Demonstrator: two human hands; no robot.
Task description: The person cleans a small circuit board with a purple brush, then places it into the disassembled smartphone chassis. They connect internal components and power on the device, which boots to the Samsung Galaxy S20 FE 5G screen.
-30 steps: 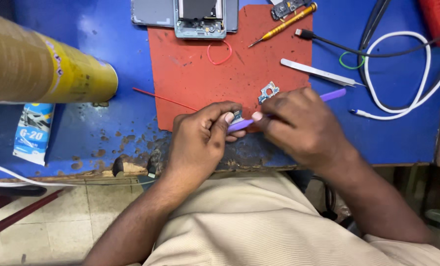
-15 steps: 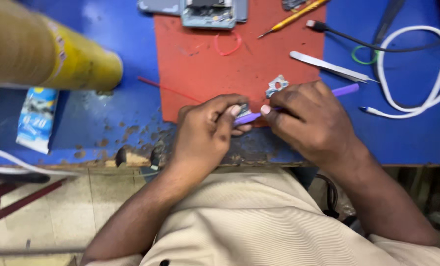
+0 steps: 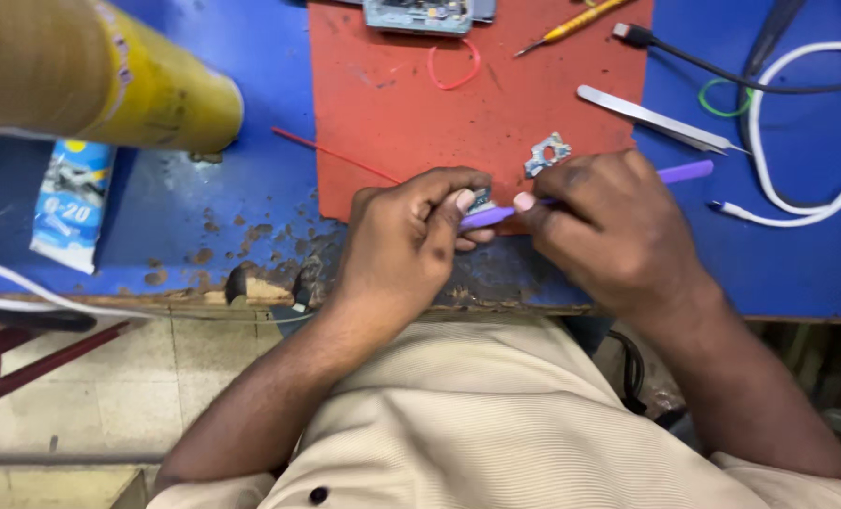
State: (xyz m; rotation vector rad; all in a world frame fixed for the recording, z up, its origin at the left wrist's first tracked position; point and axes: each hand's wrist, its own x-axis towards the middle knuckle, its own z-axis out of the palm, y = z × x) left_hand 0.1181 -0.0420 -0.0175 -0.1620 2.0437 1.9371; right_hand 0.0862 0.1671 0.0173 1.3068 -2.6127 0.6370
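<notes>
Right hand (image 3: 618,231) fingers closed around slim purple plastic pry tool (image 3: 686,172); left hand (image 3: 411,245) pinches small grey metal part (image 3: 481,198) against its tip, above red rubber mat (image 3: 420,123).

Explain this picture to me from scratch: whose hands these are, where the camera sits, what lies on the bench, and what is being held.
There is no machine here. A camera worn on a person's head looks straight down at their own two bare hands and lap.

The left hand pinches a small grey part between its fingers. The right hand holds a thin purple tool, whose tip meets that part.

The bench is a worn blue table with a red mat on it. On the mat lie a small metal bracket, a red rubber band, and an opened electronic device at the top edge. To the right are tweezers, a white cable and a black cable. To the left are a yellow can and a small blue packet.
</notes>
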